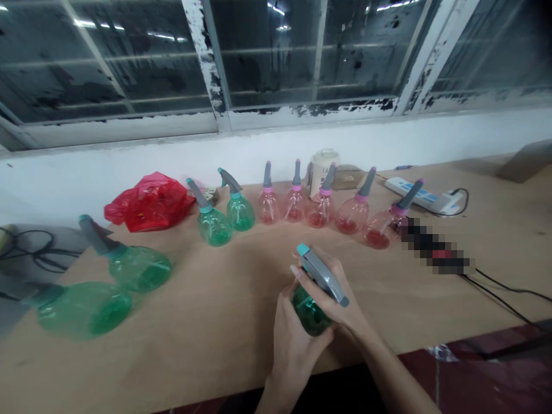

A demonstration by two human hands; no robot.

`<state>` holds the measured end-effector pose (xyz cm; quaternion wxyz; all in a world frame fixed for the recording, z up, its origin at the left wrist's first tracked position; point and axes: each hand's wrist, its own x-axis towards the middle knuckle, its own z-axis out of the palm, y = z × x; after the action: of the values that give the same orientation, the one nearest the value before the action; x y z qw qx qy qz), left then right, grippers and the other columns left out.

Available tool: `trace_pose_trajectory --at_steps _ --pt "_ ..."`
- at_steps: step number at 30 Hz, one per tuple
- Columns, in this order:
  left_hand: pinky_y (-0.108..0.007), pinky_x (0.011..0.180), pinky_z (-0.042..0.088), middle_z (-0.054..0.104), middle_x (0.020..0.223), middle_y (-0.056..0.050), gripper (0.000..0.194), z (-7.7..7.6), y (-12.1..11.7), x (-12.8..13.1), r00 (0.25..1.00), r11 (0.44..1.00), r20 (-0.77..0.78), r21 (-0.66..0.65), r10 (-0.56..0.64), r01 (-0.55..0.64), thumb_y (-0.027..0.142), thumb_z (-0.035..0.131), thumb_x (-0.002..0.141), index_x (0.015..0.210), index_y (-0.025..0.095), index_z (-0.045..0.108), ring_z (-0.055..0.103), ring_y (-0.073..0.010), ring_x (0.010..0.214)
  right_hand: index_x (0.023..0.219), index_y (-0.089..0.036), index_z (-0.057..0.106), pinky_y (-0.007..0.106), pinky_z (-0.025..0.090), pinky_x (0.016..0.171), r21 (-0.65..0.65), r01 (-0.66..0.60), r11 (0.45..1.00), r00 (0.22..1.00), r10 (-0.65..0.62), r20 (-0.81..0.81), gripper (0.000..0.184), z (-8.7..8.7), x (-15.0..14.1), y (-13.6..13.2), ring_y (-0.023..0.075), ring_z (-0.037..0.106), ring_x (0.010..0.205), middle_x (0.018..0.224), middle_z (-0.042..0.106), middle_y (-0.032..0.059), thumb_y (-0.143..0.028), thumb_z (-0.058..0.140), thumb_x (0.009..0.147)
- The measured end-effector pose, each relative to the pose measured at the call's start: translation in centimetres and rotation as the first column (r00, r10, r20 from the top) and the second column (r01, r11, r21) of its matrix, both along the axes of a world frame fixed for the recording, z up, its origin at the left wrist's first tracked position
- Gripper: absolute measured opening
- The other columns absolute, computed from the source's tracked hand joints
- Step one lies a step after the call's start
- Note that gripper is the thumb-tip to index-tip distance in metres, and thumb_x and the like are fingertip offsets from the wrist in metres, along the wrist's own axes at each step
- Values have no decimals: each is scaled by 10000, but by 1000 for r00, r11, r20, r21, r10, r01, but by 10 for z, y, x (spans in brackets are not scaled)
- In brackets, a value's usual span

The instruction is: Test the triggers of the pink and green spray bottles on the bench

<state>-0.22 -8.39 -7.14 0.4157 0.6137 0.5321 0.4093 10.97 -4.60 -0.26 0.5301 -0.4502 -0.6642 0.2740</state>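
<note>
Between my two hands is a green spray bottle (311,313) with a grey sprayer head and a turquoise tip, held above the near part of the table. My left hand (290,333) wraps round the bottle's body from the left and below. Around the neck and sprayer head closes my right hand (340,287), with its fingers partly hidden behind the head. Beyond my hands stand two green spray bottles (214,227) and a row of several pink spray bottles (318,213). Two more green spray bottles (140,269) are at the left.
A crumpled red plastic bag (150,201) lies at the back left. Near the wall are a white paper cup (324,169) and a white power strip (425,195). Black cables (504,296) run over the right edge of the wooden table (194,333).
</note>
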Motion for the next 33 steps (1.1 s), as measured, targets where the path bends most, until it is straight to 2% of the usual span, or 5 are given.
trace_pose_trajectory --at_steps 3,7,11,24,33 --pt "-493 918 466 552 1227 -138 840 -4 3 -4 999 999 -29 -7 -34 34 283 787 565 1297 187 388 550 -344 1130 869 -226 589 344 491 759 34 15 999 999 -14 -46 53 -2 0 1 197 626 836 871 623 22 -272 593 843" --pt "-487 970 437 508 1292 -129 834 -8 5 -7 996 996 29 42 -80 79 297 776 615 1328 209 353 510 -323 1195 1039 -249 614 380 495 835 30 38 999 995 -35 -91 214 -4 -1 -2 233 624 962 995 639 51 -291 621 830" --pt "-491 1048 370 423 1387 -110 854 -11 3 -8 990 988 61 89 -131 125 323 762 679 1384 262 284 433 -301 1279 1123 -246 607 408 500 837 1 77 997 993 -76 -91 289 -5 -2 -5 273 618 997 944 644 69 -302 610 840" --pt "-494 1066 346 392 1412 -92 867 -14 3 -9 988 984 63 114 -143 136 348 766 693 1395 294 259 408 -291 1296 1087 -261 626 371 485 912 15 31 999 994 -30 -107 245 -6 -2 -3 249 627 1055 1097 666 60 -266 595 844" --pt "-501 1068 347 418 1393 -113 869 -14 2 -9 989 989 74 87 -127 121 337 774 683 1393 263 278 416 -303 1293 985 -246 624 361 512 785 1 70 998 992 -70 -109 199 -4 -5 0 228 655 903 962 673 36 -356 637 820"
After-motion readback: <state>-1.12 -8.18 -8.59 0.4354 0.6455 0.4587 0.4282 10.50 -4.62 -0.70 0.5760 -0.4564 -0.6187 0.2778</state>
